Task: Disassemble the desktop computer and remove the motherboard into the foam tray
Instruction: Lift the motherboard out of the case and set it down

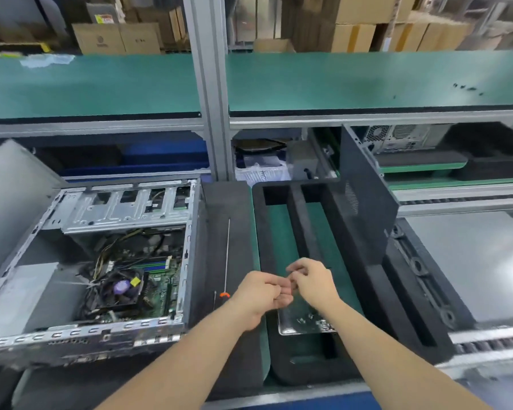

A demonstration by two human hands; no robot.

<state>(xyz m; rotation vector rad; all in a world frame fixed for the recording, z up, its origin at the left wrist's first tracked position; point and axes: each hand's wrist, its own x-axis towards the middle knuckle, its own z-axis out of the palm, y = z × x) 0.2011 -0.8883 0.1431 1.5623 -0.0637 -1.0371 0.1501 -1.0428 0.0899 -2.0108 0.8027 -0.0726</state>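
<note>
The motherboard (pixel 157 279) is not yet out. It lies flat on the floor of the open case (pixel 86 332), with the cooler fan (pixel 120 290) mounted on it and a bundle of cables (pixel 107 255) running across its upper part. The case lies on its side at the left of the bench (pixel 280 238).

Just right of the case, a long screwdriver (pixel 227 255) rests on dark foam, untouched. Beyond it is the foam tray (pixel 359 261), its slots empty. A dark side panel (pixel 365 187) stands at its far right corner.

Both hands meet above a small metal dish (pixel 296 324) that holds a few screws, at the near end of the foam tray. The left hand (pixel 261 294) is curled as if cupping something, and the right hand (pixel 311 279) brings bunched fingertips to it. Each grip is closed to some degree, but I cannot tell whether either one holds anything — the spot between them is too small and blurred.

This looks like sorting loose fasteners into the dish. To do it well, the hands should release low over the dish so nothing bounces into the foam slots, then check that both palms are empty. After that, every cable and the fan lead need unplugging before the board is lifted — by its edges and kept level.
</note>
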